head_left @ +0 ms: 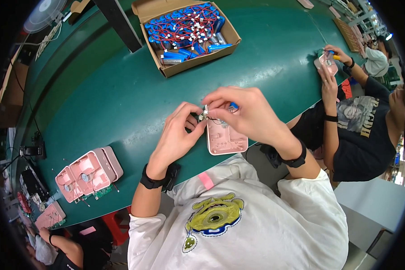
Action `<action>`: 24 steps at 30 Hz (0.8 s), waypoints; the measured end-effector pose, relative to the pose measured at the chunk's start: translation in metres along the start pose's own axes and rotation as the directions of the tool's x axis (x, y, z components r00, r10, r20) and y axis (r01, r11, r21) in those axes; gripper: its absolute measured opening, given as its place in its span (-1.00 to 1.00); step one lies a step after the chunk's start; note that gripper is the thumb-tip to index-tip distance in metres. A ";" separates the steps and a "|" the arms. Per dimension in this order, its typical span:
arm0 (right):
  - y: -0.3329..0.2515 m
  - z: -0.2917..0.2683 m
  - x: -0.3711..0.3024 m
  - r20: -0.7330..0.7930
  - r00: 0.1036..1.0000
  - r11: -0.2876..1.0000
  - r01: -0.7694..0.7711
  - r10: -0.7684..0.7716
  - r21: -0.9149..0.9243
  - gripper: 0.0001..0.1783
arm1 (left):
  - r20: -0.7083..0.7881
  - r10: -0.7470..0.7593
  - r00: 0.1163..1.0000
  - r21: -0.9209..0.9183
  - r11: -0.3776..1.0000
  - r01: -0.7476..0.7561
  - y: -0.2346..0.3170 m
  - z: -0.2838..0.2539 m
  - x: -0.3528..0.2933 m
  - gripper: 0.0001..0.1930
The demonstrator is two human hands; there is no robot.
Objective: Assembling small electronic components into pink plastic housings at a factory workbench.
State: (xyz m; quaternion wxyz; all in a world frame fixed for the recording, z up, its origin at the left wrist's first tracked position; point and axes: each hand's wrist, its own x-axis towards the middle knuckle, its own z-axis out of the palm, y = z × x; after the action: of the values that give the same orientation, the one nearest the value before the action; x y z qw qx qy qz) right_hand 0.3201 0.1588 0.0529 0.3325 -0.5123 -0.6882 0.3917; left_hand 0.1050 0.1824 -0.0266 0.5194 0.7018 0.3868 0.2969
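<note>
A pink plastic housing [228,143] lies in front of me on the green table, its inside facing up. Over its far left corner, my left hand [179,130] pinches a small part with a pale connector, mostly covered by the fingertips. My right hand [245,108] reaches across the housing, thumb and forefinger closed on a small white connector plug [206,109]. Dark thin wires run from there into the housing. Behind the right fingers shows a bit of something blue [233,105], and a round silvery part inside the housing is partly hidden.
An open cardboard box [191,67] of blue cylindrical batteries with red wires and white plugs stands beyond my hands, beside a dark post [119,24]. More pink housings [87,173] with circuit boards are stacked at left. At right a co-worker's hands [330,74] hold another housing.
</note>
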 end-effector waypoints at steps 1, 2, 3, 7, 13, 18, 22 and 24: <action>0.004 0.006 -0.002 0.003 1.000 1.000 -0.002 0.002 0.003 -0.73 | 0.002 -0.020 1.000 -0.001 1.000 0.020 0.000 0.000 0.000 -0.75; 0.009 0.012 -0.004 -0.025 0.998 0.993 0.049 -0.052 -0.108 -0.72 | 0.004 -0.039 0.999 -0.001 0.999 0.039 0.000 -0.001 0.000 -0.76; 0.014 0.018 -0.006 -0.046 0.993 0.971 0.096 -0.108 -0.220 -0.71 | 0.006 -0.059 0.998 -0.002 0.998 0.059 0.001 -0.001 0.001 -0.77; 0.022 0.033 -0.008 -0.119 0.971 0.928 0.154 -0.205 -0.340 -0.64 | -0.046 0.014 0.999 0.019 1.000 -0.013 0.002 -0.001 0.001 -0.82; 0.025 0.043 -0.010 -0.164 0.971 0.940 0.115 -0.175 -0.321 -0.62 | -0.129 0.140 0.982 0.095 0.987 -0.128 0.001 0.007 -0.003 -0.83; 0.022 0.043 -0.009 -0.165 0.980 0.970 0.066 -0.107 -0.235 -0.65 | -0.158 0.197 0.968 0.155 0.973 -0.173 0.001 0.009 -0.007 -0.83; 0.019 0.048 -0.011 -0.178 0.978 0.967 0.061 -0.108 -0.248 -0.67 | -0.156 0.221 0.963 0.204 0.961 -0.188 0.000 0.010 -0.009 -0.82; 0.017 0.053 -0.012 -0.201 0.967 0.946 0.087 -0.156 -0.313 -0.68 | -0.154 0.224 0.962 0.218 0.958 -0.188 0.000 0.010 -0.009 -0.82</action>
State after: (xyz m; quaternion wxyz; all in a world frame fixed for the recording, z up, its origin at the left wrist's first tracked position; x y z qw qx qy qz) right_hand 0.2856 0.1399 0.0121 0.3489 -0.5539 -0.7288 0.2007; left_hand 0.1084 0.1697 -0.0299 0.3752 0.7582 0.3839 0.3700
